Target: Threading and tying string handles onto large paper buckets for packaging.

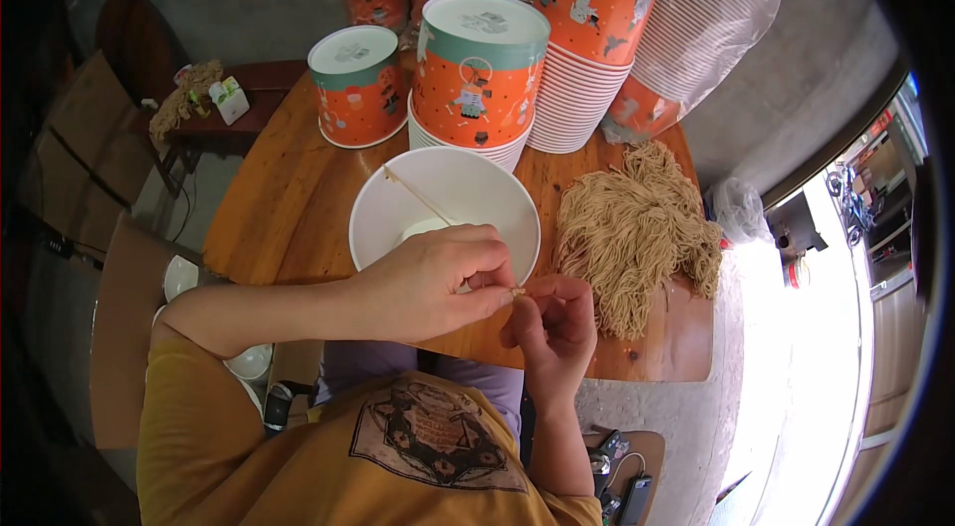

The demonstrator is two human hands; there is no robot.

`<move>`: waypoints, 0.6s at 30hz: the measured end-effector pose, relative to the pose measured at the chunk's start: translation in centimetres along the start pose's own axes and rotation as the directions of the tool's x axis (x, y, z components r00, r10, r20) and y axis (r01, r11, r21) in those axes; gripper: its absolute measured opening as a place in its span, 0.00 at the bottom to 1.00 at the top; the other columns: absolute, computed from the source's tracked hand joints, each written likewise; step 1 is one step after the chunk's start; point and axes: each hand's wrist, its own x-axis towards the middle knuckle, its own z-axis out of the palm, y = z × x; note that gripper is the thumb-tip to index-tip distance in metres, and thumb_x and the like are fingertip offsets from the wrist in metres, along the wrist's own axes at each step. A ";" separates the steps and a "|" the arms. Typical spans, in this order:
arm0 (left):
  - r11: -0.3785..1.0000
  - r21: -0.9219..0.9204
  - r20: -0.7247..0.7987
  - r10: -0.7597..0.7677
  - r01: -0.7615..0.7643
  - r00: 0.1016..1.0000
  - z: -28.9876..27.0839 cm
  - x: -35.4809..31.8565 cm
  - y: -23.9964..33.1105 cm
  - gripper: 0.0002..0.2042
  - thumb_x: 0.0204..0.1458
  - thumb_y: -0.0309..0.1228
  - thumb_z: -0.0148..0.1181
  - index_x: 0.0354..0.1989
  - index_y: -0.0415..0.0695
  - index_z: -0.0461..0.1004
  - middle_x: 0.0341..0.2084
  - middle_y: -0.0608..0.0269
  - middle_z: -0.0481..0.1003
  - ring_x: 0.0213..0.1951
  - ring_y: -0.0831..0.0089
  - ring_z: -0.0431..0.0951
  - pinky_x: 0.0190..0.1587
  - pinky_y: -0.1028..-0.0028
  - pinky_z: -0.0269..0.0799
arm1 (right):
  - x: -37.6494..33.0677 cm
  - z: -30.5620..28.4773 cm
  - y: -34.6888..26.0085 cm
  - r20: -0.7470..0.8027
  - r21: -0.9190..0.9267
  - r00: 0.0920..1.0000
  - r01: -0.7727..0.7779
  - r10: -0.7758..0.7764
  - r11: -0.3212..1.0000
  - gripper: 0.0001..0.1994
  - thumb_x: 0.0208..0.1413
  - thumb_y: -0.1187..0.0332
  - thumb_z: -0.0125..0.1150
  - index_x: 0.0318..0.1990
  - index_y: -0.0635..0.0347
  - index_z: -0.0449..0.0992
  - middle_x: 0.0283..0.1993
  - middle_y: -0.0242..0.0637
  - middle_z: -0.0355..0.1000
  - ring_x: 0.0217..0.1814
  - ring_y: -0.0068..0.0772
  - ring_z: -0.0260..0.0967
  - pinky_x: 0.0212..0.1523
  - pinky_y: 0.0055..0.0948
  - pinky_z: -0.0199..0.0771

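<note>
Head view: left hand [433, 282] and right hand [552, 322] meet at the table's [269, 217] near edge, fingertips pressed together, pinching a short noodle strand [517, 293] whose axis runs roughly left-right. A thin stick [418, 196] leans in the white bowl [388, 203], pointing up-left; bowl contents cannot be told. A noodle pile [637, 232] lies right, and stacked orange cups [477, 68] stand behind.

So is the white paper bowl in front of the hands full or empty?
Nearly empty: the white bowl stands upright, its inside mostly bare white, with one thin noodle strand running down into it. The noodle pile lies on the table beside it.
</note>
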 end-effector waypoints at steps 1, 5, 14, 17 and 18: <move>1.000 0.000 -0.002 -0.001 0.001 1.000 0.0 -0.1 -0.1 0.06 0.54 0.28 0.59 0.32 0.39 0.71 0.31 0.61 0.70 0.34 0.66 0.74 0.36 0.69 0.72 | 0.0 0.1 -0.2 0.002 0.000 1.000 0.000 0.000 1.000 0.10 0.57 0.78 0.59 0.45 0.63 0.68 0.28 0.32 0.73 0.25 0.16 0.71 0.27 0.16 0.70; 0.997 0.056 -0.013 0.062 -0.062 0.998 -0.1 -0.1 -0.1 0.05 0.53 0.28 0.59 0.32 0.39 0.71 0.31 0.60 0.70 0.36 0.63 0.74 0.38 0.67 0.72 | -0.1 0.2 -0.5 0.022 -0.180 0.997 0.077 -0.074 0.981 0.07 0.58 0.78 0.57 0.43 0.64 0.69 0.27 0.34 0.74 0.23 0.19 0.73 0.24 0.19 0.72; 0.921 0.325 0.011 0.225 -0.217 0.974 -0.1 -0.5 0.0 0.05 0.53 0.27 0.57 0.32 0.39 0.70 0.32 0.56 0.70 0.39 0.57 0.73 0.41 0.62 0.71 | -0.3 0.2 0.4 0.034 -0.339 0.980 0.195 -0.195 0.920 0.06 0.58 0.80 0.56 0.43 0.64 0.70 0.25 0.33 0.73 0.23 0.19 0.73 0.24 0.20 0.73; 0.945 0.270 0.025 0.184 -0.184 0.983 0.0 -0.6 0.5 0.07 0.53 0.28 0.59 0.33 0.39 0.69 0.33 0.55 0.70 0.39 0.56 0.73 0.42 0.61 0.71 | 0.1 0.3 0.7 0.002 -0.265 0.977 0.205 -0.212 0.942 0.06 0.59 0.80 0.55 0.43 0.64 0.70 0.27 0.34 0.73 0.23 0.19 0.72 0.25 0.20 0.72; 0.966 0.205 0.029 0.157 -0.160 0.987 0.1 -0.8 0.7 0.09 0.53 0.30 0.59 0.35 0.39 0.68 0.34 0.55 0.71 0.40 0.55 0.73 0.42 0.60 0.71 | 0.4 0.3 0.7 -0.016 -0.169 0.973 0.226 -0.232 0.959 0.06 0.59 0.80 0.55 0.43 0.64 0.70 0.27 0.34 0.73 0.24 0.20 0.72 0.25 0.20 0.72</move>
